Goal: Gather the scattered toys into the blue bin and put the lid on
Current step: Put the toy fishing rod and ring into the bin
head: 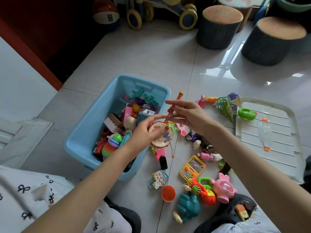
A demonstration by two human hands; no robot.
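In the middle of the frame, the left hand [144,130] curls its fingers round the little drum toy [161,137] while the right hand [186,115] pinches its stick [173,108], beside the blue bin [94,121] at center left; next I think it drops in, with many toys and the lid [269,132] at right left.

light blue bin [84,132], yellow toy phone [191,167], pink rabbit toy [223,188], orange cup [168,193], perhaps off-white lid [292,132]
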